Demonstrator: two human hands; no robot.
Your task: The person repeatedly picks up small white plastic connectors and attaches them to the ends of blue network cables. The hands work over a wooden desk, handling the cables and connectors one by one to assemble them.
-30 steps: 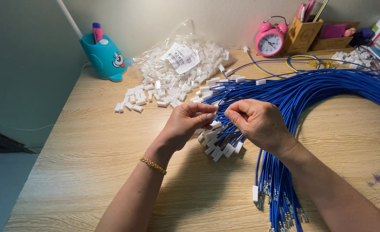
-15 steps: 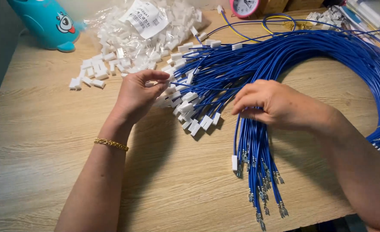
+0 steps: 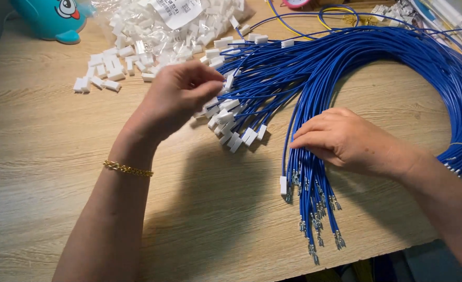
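A thick bundle of blue wires (image 3: 377,57) curves across the wooden desk (image 3: 43,172). One fan of wire ends carries white connectors (image 3: 236,137). Another group ends in bare metal terminals (image 3: 317,219). My left hand (image 3: 176,99), with a gold bracelet on its wrist, is at the connector-fitted ends, thumb and fingertips pinched on a white connector. My right hand (image 3: 345,138) lies on the wires just above the bare terminals, thumb and forefinger closed on the blue wires there.
Loose white connectors (image 3: 103,73) lie at the back left beside a clear plastic bag (image 3: 173,21) full of them. A teal toy figure (image 3: 53,18) stands in the back left corner. Yellow wire (image 3: 340,10) and clutter are at the back right. The desk's front edge runs below the terminals.
My right hand has left the connector ends and come down to the bare-terminal ends. My left hand stays by the connectors. The view has dropped closer to the desk.
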